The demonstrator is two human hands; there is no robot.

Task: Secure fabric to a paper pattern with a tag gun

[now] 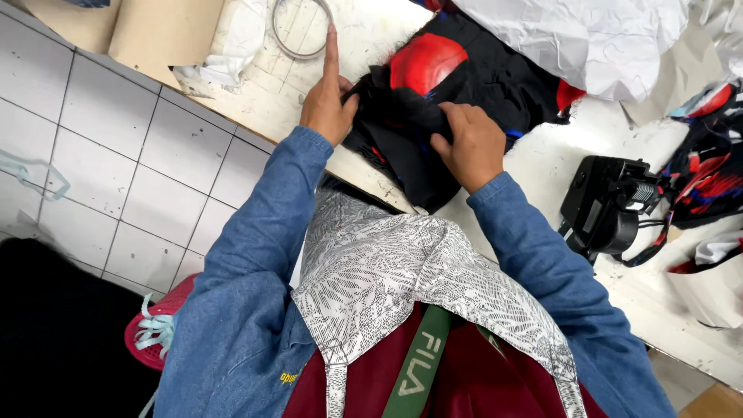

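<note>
Closest to camera: grey-and-white patterned apron [387, 271] over a maroon top, green strap down the middle, blue denim sleeves [255, 232] running up to both hands.

Left of the left hand, past the tabletop edge: white tiled floor [116, 155], a pale blue loop of strap lying on it. Lower left, a red basket rim [151, 325] with light blue strips hanging out.

Left hand [329, 101]: index finger stretched straight out on the tabletop [263, 93], tip just beside a thin metal ring [302, 31]; thumb and remaining fingers pinch the left edge of the black fabric [418, 139]. Grip = grasping the fabric edge. Brown paper sheet [166, 31] sits well left of the ring.

Black fabric lies on the tabletop between the 2 hands, red patch [426, 62] on top, blue streaks here and there, lower corner hanging over the near edge.

Right hand [468, 143]: fingers curled, knuckles up, pressed into the fabric folds. Grip = clenched on the fabric.

Beyond the right hand: crumpled white sheet [588, 39]. Right of it: black device [607, 209] with a cable, then more black-red fabric pieces [708, 170] at the far right.
</note>
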